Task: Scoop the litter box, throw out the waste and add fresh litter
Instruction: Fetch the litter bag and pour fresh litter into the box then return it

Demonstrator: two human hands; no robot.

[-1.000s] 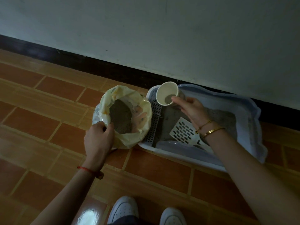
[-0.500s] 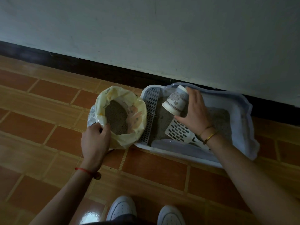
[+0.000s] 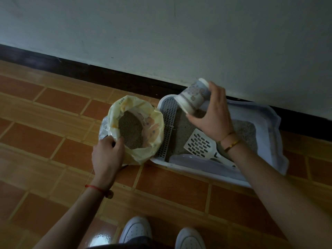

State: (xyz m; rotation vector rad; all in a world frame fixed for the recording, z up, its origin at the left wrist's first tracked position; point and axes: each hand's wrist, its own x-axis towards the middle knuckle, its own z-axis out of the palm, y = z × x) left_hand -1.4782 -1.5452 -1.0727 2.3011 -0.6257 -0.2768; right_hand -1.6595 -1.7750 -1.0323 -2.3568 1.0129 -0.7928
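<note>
Currently right hand [image 3: 213, 119] grips paper cup [image 3: 193, 97], tipped mouth-down over litter box [image 3: 269, 126]; left hand [image 3: 107, 155] pinches rim of litter bag [image 3: 143, 153] beside box on floor.

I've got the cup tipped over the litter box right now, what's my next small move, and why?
Probably carry the paper cup over to the litter bag and dip it in for a scoop. Your right hand holds it tipped mouth-down over the litter box, so it is likely emptied, and your left hand holds the bag's rim open, with litter showing inside.
</note>
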